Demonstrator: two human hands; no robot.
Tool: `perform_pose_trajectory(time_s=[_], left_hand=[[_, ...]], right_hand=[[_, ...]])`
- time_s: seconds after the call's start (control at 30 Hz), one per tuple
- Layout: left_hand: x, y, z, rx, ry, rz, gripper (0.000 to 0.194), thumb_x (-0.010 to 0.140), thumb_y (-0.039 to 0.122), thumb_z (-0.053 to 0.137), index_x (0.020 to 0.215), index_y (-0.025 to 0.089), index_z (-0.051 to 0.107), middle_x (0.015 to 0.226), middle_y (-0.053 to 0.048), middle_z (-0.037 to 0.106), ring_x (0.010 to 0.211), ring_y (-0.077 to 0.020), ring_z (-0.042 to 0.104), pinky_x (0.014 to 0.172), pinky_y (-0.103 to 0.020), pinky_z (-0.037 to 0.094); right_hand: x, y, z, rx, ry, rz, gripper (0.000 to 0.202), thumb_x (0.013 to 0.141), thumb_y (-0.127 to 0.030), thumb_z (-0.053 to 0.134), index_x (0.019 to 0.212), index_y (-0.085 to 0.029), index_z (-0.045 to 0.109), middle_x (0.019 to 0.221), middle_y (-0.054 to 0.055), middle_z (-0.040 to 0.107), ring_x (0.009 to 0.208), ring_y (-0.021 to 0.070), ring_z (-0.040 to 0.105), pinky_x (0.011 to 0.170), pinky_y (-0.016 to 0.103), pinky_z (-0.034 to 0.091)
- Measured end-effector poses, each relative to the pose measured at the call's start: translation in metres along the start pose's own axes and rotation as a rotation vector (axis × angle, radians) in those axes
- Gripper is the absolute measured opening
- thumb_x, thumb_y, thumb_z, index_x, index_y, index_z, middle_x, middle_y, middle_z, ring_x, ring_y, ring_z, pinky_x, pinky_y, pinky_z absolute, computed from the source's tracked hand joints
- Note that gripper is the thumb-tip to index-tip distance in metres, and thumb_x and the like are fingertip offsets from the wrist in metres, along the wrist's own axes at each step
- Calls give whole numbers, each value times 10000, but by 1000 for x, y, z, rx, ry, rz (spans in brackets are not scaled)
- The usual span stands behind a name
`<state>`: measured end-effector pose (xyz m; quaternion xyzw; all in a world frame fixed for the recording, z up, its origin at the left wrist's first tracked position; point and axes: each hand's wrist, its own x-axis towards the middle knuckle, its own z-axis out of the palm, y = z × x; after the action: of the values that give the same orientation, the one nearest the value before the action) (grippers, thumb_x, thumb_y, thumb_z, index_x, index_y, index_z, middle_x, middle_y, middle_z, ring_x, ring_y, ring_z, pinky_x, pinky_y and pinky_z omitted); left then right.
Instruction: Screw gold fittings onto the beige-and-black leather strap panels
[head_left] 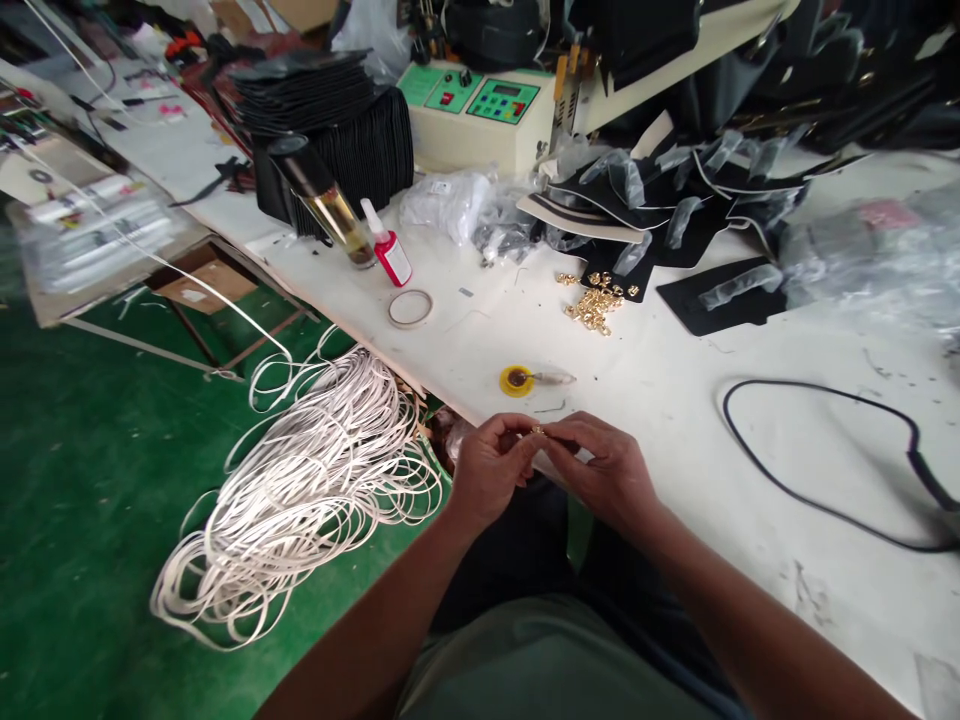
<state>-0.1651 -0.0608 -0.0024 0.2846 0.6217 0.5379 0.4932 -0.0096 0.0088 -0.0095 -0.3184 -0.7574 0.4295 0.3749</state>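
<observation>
Grey-green shirt: right under the lens, facing the white table.
Left hand: thumb and index clamped on a tiny gold metal fitting by the table edge.
Right hand: fingertips pinched on the same fitting, probably because it's too fiddly for one hand.
Yellow round dish: just past the hands, clear-handled tool leaning in, likely for quick dips.
Gold fittings pile: heaped farther out, I guess for easy picking.
</observation>
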Motion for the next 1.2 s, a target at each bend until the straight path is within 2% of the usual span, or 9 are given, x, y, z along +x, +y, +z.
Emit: perform_pose_trajectory(time_s=[0.13, 0.23, 0.3, 0.43, 0.53, 0.63, 0.77, 0.97, 1.2], left_hand=[[3, 4, -2, -21, -4, -36, 370, 779, 460, 860, 937, 140, 764, 573, 27, 651, 489, -96, 579, 451, -180, 484], [6, 0, -6, 50, 30, 15, 320, 831, 451, 819, 929, 150, 778, 623, 7, 689, 522, -118, 616, 483, -216, 527], [10, -5, -9, 194, 79, 199, 231, 867, 399, 798, 919, 175, 780, 738, -19, 746, 630, -147, 678, 582, -262, 587], [24, -17, -16, 573, 108, 721, 42, 889, 241, 797, 898, 215, 766, 1013, -65, 802, 1009, -225, 731, 931, -405, 610], [33, -25, -21, 727, 75, 856, 48, 899, 207, 788, 910, 218, 742, 1118, -72, 801, 1131, -246, 718, 1056, -472, 564], [36, -31, -23, 780, 50, 875, 40, 911, 207, 771, 917, 211, 732, 1161, -78, 795, 1178, -250, 712, 1098, -479, 545], [36, -33, -24, 787, 58, 864, 46, 902, 210, 775, 913, 205, 731, 1193, -92, 785, 1210, -260, 693, 1074, -465, 556], [36, -31, -24, 756, 58, 812, 28, 907, 222, 766, 917, 222, 740, 1182, -87, 788, 1198, -266, 694, 1060, -478, 552], [36, -32, -23, 754, 48, 800, 37, 908, 215, 766, 929, 218, 736, 1203, -94, 781, 1211, -276, 683, 1069, -491, 540]], right_hand=[[0, -1, 7, 17, 50, 24, 81, 944, -226, 716, 948, -240, 796, 854, 31, 765, 736, 160, 703, 664, 282, 579], [6, 4, 2, 22, -47, 54, 100, 957, -281, 708, 990, -250, 798, 912, 44, 771, 803, 181, 718, 690, 298, 593], [15, 14, -6, -64, -57, 43, 144, 955, -320, 706, 1045, -248, 793, 983, 64, 767, 856, 202, 722, 716, 325, 603], [42, 46, -20, -434, 82, -90, 282, 929, -383, 714, 1141, -209, 776, 1164, 135, 739, 1053, 290, 697, 927, 463, 587], [56, 67, -20, -606, 18, -145, 272, 936, -379, 704, 1126, -203, 788, 1193, 135, 746, 1106, 319, 678, 986, 509, 541], [59, 72, -16, -656, -17, -182, 191, 958, -349, 687, 1052, -224, 797, 1132, 99, 772, 1058, 301, 688, 945, 486, 532], [57, 60, -17, -560, 7, -235, 175, 982, -321, 655, 1058, -209, 767, 1012, 86, 777, 936, 256, 706, 857, 418, 560], [54, 38, -15, -349, -75, -103, 216, 1020, -336, 591, 1136, -213, 726, 941, 67, 711, 643, 164, 625, 604, 318, 525], [56, 50, 1, -379, -34, -67, 233, 1026, -350, 575, 1132, -205, 724, 997, 85, 722, 828, 207, 709, 761, 339, 572]])
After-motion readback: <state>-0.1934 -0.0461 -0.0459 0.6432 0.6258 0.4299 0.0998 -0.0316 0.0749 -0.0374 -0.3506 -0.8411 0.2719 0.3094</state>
